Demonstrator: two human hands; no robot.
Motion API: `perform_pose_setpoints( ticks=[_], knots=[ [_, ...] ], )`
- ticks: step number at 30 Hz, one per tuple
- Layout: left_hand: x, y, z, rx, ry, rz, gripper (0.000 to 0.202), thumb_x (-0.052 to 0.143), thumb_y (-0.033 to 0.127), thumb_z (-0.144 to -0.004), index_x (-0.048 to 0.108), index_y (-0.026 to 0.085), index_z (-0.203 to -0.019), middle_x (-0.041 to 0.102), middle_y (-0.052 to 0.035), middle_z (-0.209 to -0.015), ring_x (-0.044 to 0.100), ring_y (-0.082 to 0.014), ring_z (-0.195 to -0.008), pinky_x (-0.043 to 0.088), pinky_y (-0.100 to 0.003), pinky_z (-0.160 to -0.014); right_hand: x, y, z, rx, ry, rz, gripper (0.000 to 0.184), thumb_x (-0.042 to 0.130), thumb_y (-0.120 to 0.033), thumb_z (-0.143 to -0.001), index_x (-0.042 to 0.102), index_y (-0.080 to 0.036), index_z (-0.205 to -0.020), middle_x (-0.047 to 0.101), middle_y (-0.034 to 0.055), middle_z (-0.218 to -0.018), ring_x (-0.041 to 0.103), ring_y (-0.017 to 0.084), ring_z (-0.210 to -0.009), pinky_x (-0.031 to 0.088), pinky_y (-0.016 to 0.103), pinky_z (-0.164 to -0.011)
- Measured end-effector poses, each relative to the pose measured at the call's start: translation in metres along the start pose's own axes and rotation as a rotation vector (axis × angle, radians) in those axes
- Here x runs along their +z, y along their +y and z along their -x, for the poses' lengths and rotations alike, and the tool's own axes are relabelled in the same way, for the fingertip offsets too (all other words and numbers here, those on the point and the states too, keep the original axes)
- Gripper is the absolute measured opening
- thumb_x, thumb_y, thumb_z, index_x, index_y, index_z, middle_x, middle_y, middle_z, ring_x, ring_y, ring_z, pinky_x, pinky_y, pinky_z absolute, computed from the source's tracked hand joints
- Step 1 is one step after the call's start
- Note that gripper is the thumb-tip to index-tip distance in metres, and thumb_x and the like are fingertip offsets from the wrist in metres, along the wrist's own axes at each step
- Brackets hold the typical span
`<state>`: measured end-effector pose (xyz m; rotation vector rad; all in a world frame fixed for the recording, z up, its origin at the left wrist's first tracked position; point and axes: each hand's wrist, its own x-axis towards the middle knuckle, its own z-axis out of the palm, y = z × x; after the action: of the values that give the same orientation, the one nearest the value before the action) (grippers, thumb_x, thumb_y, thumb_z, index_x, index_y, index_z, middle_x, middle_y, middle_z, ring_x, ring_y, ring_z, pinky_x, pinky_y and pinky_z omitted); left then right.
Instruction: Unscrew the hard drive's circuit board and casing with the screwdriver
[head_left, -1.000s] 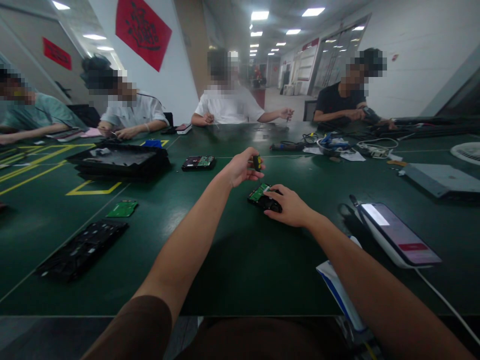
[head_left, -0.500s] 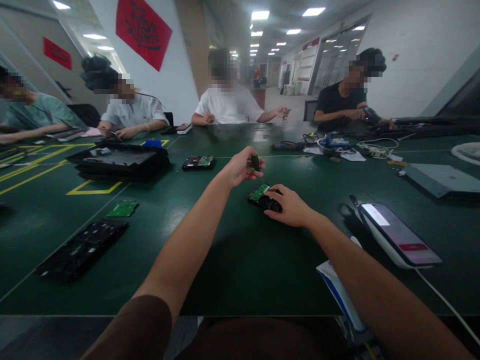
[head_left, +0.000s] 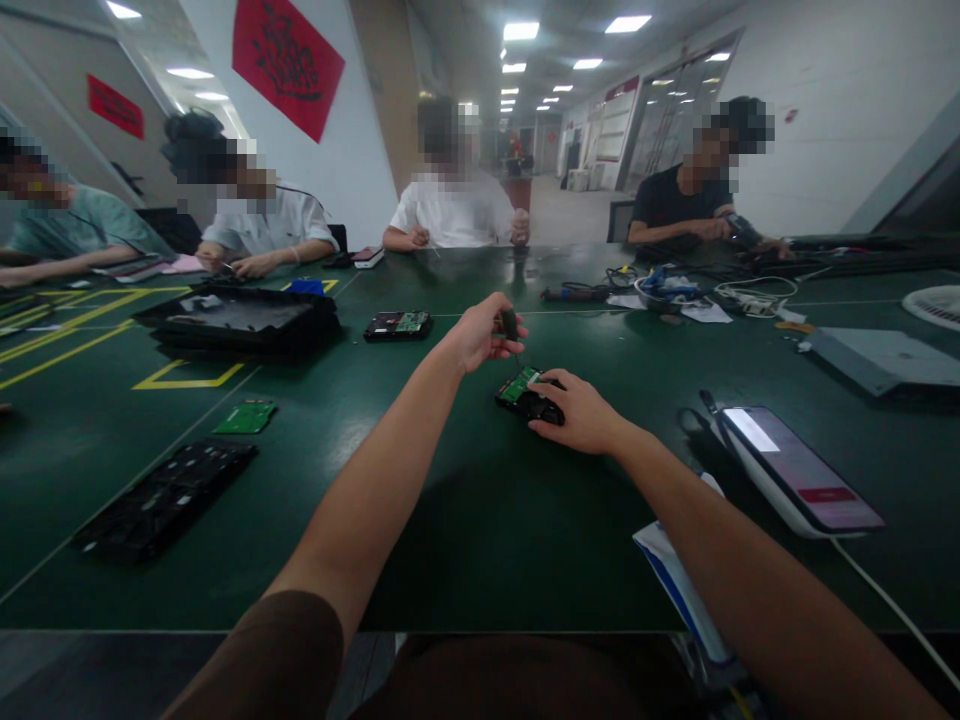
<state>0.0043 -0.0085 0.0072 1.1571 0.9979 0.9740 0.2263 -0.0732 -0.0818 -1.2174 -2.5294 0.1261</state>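
Observation:
A black hard drive with a green circuit board (head_left: 517, 384) facing up lies on the green table in front of me. My right hand (head_left: 574, 410) grips its near right side, thumb at the front edge and fingers over the top. Above the board, my left hand (head_left: 489, 335) is closed round the dark handle of a screwdriver (head_left: 510, 324). The thin shaft points down to the board's far edge; whether the tip sits in a screw is too small to tell. Another hard drive (head_left: 397, 325) rests farther back, left of my left hand.
At left lie a loose green circuit board (head_left: 246, 417), a black drive stack (head_left: 169, 498) and a black tray (head_left: 240, 315). On the right are a phone (head_left: 799, 465) with a cable, a grey metal box (head_left: 885, 360) and tangled cables (head_left: 664, 287). Several people sit across the table.
The screwdriver handle has turned slightly in my left hand; both hands and the hard drive stay in place. The co-worker opposite has drawn one raised hand inward toward the chest.

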Motion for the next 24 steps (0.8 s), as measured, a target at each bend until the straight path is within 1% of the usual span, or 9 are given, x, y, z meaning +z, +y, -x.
perform_pose_setpoints(
  ticks=[4, 8, 11, 14, 18, 22, 24],
  knots=[
    [-0.0008, -0.0001, -0.0004, -0.001, -0.015, 0.008, 0.028, 0.054, 0.041, -0.085, 0.066, 0.016, -0.090, 0.075, -0.0125, -0.092, 0.067, -0.0157, -0.060, 0.045, -0.024, -0.048, 0.0008, 0.0002, -0.0002, -0.008, 0.003, -0.001, 0.066, 0.065, -0.058, -0.088, 0.056, -0.025, -0.144, 0.049, 0.0157, -0.145, 0.054, 0.037, -0.127, 0.044, 0.056, -0.107],
    [-0.0016, 0.0004, -0.0015, 0.018, -0.012, -0.027, 0.029, 0.056, 0.041, -0.085, 0.068, 0.016, -0.092, 0.072, -0.0102, -0.086, 0.064, -0.0139, -0.055, 0.044, -0.023, -0.046, -0.0001, -0.0009, -0.0003, -0.005, 0.005, 0.005, 0.066, 0.065, -0.058, -0.088, 0.056, -0.024, -0.144, 0.049, 0.0155, -0.145, 0.054, 0.037, -0.128, 0.044, 0.056, -0.108],
    [-0.0011, -0.0001, -0.0014, 0.009, -0.046, -0.018, 0.030, 0.055, 0.042, -0.085, 0.068, 0.016, -0.094, 0.075, -0.0113, -0.091, 0.062, -0.0134, -0.053, 0.043, -0.023, -0.045, -0.0016, -0.0023, -0.0004, -0.002, -0.005, 0.008, 0.067, 0.064, -0.058, -0.088, 0.056, -0.024, -0.145, 0.049, 0.0155, -0.145, 0.055, 0.037, -0.127, 0.044, 0.056, -0.107],
    [-0.0002, -0.0011, -0.0007, -0.019, -0.072, 0.012, 0.029, 0.055, 0.042, -0.085, 0.065, 0.017, -0.094, 0.076, -0.0133, -0.096, 0.065, -0.0153, -0.058, 0.045, -0.024, -0.047, -0.0022, -0.0030, -0.0005, 0.003, -0.004, 0.008, 0.066, 0.064, -0.059, -0.088, 0.056, -0.025, -0.144, 0.050, 0.0151, -0.145, 0.055, 0.037, -0.126, 0.045, 0.056, -0.106],
    [-0.0011, -0.0022, -0.0012, -0.008, -0.037, 0.039, 0.027, 0.056, 0.042, -0.085, 0.064, 0.017, -0.091, 0.075, -0.0137, -0.095, 0.070, -0.0184, -0.066, 0.050, -0.026, -0.053, -0.0011, -0.0020, -0.0003, -0.002, -0.003, 0.007, 0.066, 0.064, -0.058, -0.088, 0.056, -0.025, -0.145, 0.049, 0.0152, -0.145, 0.054, 0.037, -0.127, 0.045, 0.056, -0.107],
    [-0.0023, -0.0021, -0.0028, 0.023, 0.016, -0.008, 0.029, 0.055, 0.042, -0.087, 0.067, 0.017, -0.093, 0.073, -0.0123, -0.090, 0.068, -0.0171, -0.062, 0.048, -0.026, -0.052, 0.0004, -0.0006, -0.0001, 0.000, 0.005, 0.000, 0.066, 0.064, -0.058, -0.088, 0.056, -0.026, -0.145, 0.049, 0.0149, -0.145, 0.054, 0.037, -0.126, 0.044, 0.058, -0.107],
    [-0.0017, -0.0020, -0.0028, 0.015, 0.001, -0.011, 0.029, 0.055, 0.042, -0.087, 0.067, 0.017, -0.094, 0.074, -0.0123, -0.091, 0.068, -0.0167, -0.060, 0.047, -0.026, -0.050, 0.0007, -0.0004, 0.0001, 0.000, 0.009, 0.002, 0.066, 0.064, -0.059, -0.088, 0.056, -0.026, -0.145, 0.049, 0.0147, -0.145, 0.055, 0.037, -0.126, 0.044, 0.058, -0.107]
  ],
)
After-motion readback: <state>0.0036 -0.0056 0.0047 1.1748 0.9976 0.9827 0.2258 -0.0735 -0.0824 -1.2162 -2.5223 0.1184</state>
